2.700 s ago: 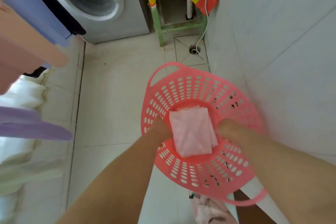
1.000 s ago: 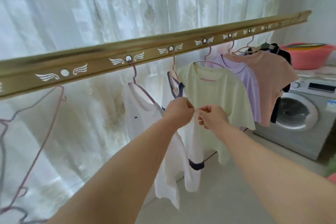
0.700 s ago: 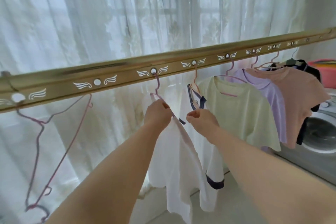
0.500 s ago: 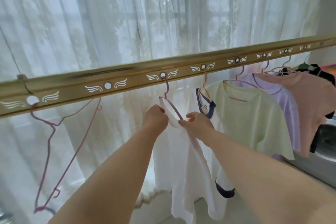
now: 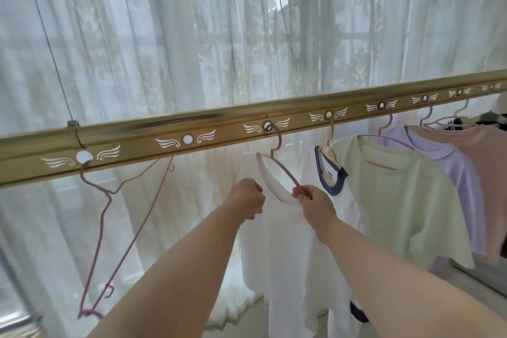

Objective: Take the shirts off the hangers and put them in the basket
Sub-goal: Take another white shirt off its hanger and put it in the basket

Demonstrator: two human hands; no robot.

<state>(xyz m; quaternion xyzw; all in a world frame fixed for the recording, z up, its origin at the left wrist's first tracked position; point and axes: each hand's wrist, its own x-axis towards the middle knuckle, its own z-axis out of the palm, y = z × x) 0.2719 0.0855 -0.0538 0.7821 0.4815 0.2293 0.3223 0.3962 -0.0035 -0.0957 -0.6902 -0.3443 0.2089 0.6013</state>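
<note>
Pink wire is pinched between the thumb and fingertips of the right hand (image 5: 315, 207), which grips the lower arm of the pink hanger (image 5: 286, 174) just where it slips into the neck opening of the white shirt (image 5: 290, 261). Just beside it, the left hand (image 5: 247, 197) is balled up with its fingers curled tight at the shirt's other shoulder. It looks to be gripping the cloth by the collar edge, though the fingertips themselves are hidden. The white shirt hangs full length from that hanger, whose hook sits in one of the round holes of the gold rail (image 5: 142, 140), between painted white wings. Next along to the right hang a navy-collared white shirt (image 5: 347, 200), a pale green shirt (image 5: 397, 214), a lilac shirt (image 5: 463, 181) and a peach shirt (image 5: 491, 167), each on its own hanger and overlapping the next. To the left a bare pink wire hanger (image 5: 109, 192) dangles tilted from another hole. A steel cable (image 5: 52, 57) rises from the rail's left part, and a white lace curtain (image 5: 164, 44) covers the window behind it all.
</note>
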